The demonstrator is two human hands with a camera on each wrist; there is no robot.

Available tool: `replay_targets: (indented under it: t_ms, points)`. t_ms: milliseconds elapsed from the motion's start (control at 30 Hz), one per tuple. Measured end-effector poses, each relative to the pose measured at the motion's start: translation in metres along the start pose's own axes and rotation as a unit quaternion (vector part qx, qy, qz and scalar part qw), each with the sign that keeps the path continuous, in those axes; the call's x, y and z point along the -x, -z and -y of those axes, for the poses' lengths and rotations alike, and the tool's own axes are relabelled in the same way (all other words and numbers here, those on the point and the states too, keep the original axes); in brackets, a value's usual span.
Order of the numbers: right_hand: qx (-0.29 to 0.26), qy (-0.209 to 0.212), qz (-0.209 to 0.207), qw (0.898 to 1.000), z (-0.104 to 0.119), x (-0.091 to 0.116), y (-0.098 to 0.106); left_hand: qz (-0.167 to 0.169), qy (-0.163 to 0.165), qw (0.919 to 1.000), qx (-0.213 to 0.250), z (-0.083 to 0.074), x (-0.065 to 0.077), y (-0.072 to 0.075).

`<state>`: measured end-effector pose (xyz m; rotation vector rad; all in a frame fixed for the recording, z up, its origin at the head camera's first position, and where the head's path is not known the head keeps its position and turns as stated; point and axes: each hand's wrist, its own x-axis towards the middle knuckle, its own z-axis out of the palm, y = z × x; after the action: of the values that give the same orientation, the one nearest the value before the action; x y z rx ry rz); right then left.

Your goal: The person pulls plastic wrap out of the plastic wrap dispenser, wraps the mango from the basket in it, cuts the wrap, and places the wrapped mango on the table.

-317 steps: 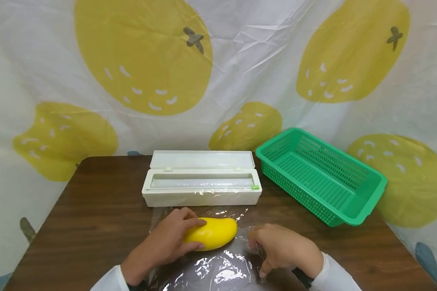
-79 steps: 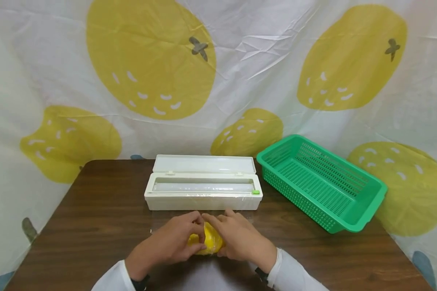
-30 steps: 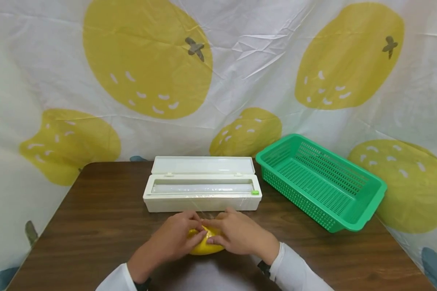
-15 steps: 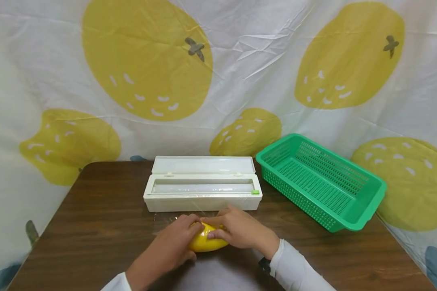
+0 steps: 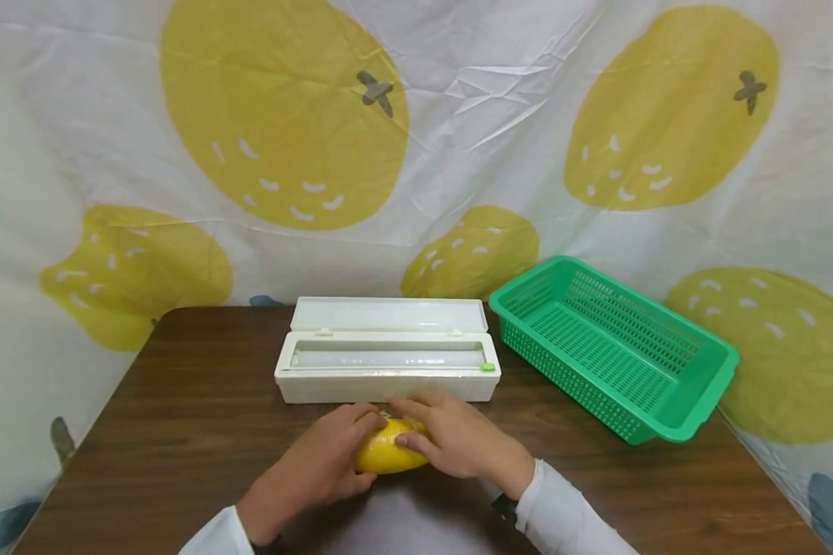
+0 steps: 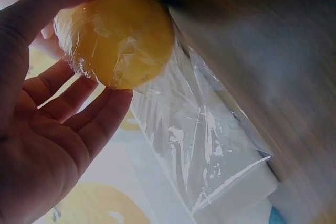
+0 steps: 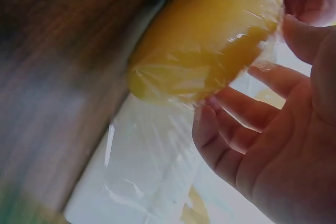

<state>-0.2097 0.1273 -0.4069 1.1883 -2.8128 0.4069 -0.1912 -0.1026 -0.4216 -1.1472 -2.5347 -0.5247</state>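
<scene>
A yellow mango (image 5: 389, 451), wrapped in clear cling film, is between my two hands in front of the dispenser. My left hand (image 5: 329, 459) grips its left end, thumb on the near side and fingers round the far side. My right hand (image 5: 461, 443) holds the right end, thumb on top and fingertips against the far side. In the left wrist view, creased cling film (image 6: 184, 135) stretches from the mango towards the dispenser. The right wrist view shows film (image 7: 173, 72) drawn smooth over the mango's end and gathered near the fingers.
Behind the hands stands a white cling film dispenser (image 5: 389, 388), lid raised, a roll inside and a green slider (image 5: 487, 367) at its right. An empty green basket (image 5: 614, 351) sits back right on the brown wooden table (image 5: 201, 416). A lemon-print cloth (image 5: 458, 116) hangs behind.
The mango lay on the film sheet earlier; now film covers it. In the last second my left fingers have shifted from its top to its left end, and it has risen slightly.
</scene>
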Motion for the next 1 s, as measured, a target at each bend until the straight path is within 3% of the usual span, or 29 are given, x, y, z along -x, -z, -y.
replay_targets:
  t_ms: [233,367,467,633,867,1000]
  points:
    - [0.017,0.022,-0.064,0.998,0.008,0.001,0.01,-0.002,0.003,0.9997,0.023,0.006,-0.001,-0.001]
    - [0.036,0.057,-0.099,0.993,0.016,0.001,0.009,0.009,0.029,0.9985,0.045,0.011,0.0,-0.001]
    - [0.06,0.073,-0.099,0.991,0.021,0.002,0.007,0.019,0.049,0.9966,0.063,0.014,0.0,0.0]
    - [0.086,0.047,-0.073,0.992,0.023,0.002,0.004,0.026,0.06,0.9951,0.074,0.017,-0.002,-0.001]
    - [0.117,0.013,-0.047,0.992,0.021,0.0,-0.006,0.029,0.065,0.9959,0.057,0.018,-0.004,-0.004]
    - [0.14,0.021,-0.06,0.988,0.015,-0.001,-0.011,0.019,0.067,0.9965,0.047,0.016,-0.006,-0.006]
